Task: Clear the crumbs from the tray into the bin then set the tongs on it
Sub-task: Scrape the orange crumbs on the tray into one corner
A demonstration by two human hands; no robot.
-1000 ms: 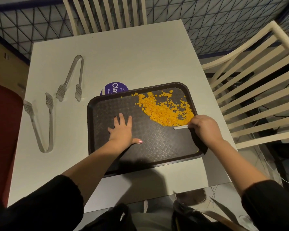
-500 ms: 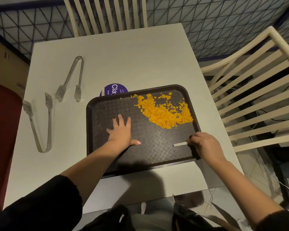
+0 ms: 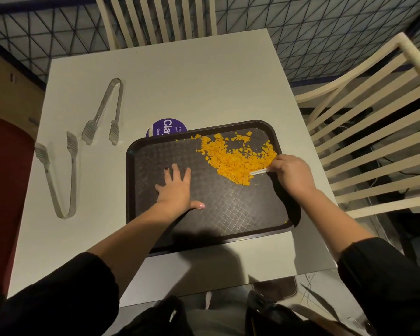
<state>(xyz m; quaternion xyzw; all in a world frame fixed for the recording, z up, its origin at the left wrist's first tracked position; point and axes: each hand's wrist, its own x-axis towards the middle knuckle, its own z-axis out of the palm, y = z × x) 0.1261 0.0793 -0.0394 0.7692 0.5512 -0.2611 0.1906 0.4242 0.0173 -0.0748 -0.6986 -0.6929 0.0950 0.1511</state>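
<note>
A dark brown tray [image 3: 228, 214] lies on the white table [image 3: 180, 81]. Orange crumbs [image 3: 233, 158] are heaped in its far right part. My left hand [image 3: 176, 190] presses flat on the tray's middle, fingers spread. My right hand [image 3: 292, 173] is at the tray's right edge, shut on a thin white scraper [image 3: 257, 172] whose tip touches the near edge of the crumb pile. Two clear plastic tongs lie on the table left of the tray: one pair [image 3: 104, 112] farther back, the other pair [image 3: 58, 175] nearer the left edge.
A purple round sticker [image 3: 166, 126] peeks out behind the tray's far edge. White slatted chairs stand at the far side [image 3: 155, 18] and the right side [image 3: 374, 117]. A dark red surface [image 3: 5, 190] lies left of the table. No bin can be seen.
My right hand went from the pile back toward me along the tray's right edge, then returned forward with the scraper to the crumbs. My left hand stayed flat on the tray.
</note>
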